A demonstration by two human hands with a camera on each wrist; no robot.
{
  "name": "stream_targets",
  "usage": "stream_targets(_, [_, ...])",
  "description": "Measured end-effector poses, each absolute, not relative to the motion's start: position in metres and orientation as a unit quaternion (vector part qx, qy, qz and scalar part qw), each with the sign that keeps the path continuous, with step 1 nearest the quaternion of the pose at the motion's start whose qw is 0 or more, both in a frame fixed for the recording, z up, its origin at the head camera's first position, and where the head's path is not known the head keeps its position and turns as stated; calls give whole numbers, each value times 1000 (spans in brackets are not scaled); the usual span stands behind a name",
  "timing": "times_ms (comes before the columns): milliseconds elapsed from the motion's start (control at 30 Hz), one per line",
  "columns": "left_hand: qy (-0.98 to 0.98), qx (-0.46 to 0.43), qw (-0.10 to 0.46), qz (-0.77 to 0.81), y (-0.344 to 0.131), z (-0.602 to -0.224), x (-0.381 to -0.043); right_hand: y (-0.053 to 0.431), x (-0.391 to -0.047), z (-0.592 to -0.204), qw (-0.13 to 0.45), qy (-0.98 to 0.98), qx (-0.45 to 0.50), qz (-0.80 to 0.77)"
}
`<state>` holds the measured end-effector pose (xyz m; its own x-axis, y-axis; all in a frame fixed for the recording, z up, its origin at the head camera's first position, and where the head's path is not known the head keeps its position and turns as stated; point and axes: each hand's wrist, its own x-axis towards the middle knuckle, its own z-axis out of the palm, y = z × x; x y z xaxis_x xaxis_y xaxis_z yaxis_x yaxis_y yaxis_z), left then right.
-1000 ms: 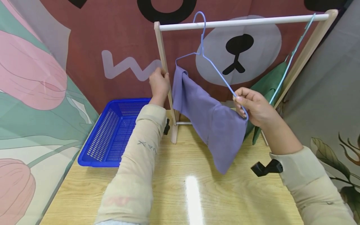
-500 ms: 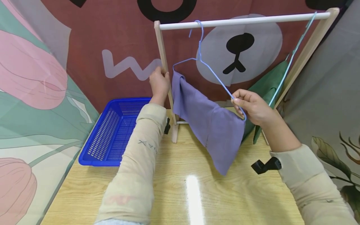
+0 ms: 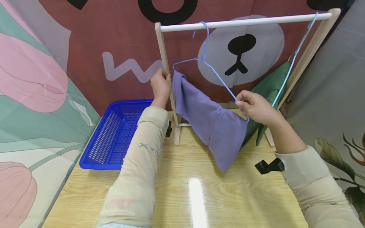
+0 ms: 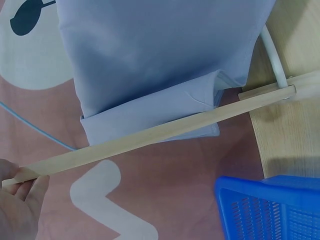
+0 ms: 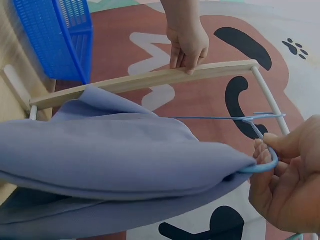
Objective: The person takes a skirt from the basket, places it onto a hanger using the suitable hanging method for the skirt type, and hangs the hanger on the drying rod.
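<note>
A purple cloth [image 3: 228,136] drapes over the lower part of a blue hanger [image 3: 218,76]. The hanger's hook loops over the rack's white rail [image 3: 256,21], with its tip showing behind and below. My right hand [image 3: 258,107] pinches the hanger near its right corner, thumb on top; the right wrist view shows the fingers around the bend. With my left hand [image 3: 161,84] I grip the rack's left wooden post [image 4: 150,135] about midway up. In the right wrist view, the left hand [image 5: 189,47] holds that same post from above.
A blue plastic basket [image 3: 115,166] stands on the wooden table [image 3: 182,196], left of the rack. At the rail's right end hangs a light teal hanger [image 3: 296,57] bearing a green cloth [image 3: 269,84]. A printed curtain [image 3: 119,28] is close behind the rack.
The blue hanger has come down, so its hook, raised above the rail before, now sits on it. My right hand sank slightly with it. The left hand keeps its place on the post.
</note>
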<state>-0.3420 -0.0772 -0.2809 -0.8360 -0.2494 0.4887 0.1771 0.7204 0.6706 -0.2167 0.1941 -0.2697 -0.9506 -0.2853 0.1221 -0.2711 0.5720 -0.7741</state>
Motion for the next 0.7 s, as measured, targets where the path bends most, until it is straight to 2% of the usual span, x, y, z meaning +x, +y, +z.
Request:
stream_targets(233, [-879,19,302,-369,-77,-283,-342,190,-211,-269,-35,932,-113,-342])
stream_targets(467, [-882,26,290,-370,-78,-282,-343,184,-206,-270,-109,960,-96,-240])
stream_targets(700, [-875,33,279,-395,-78,-281,-341,179,-200,-281,-196,953,-107,-205])
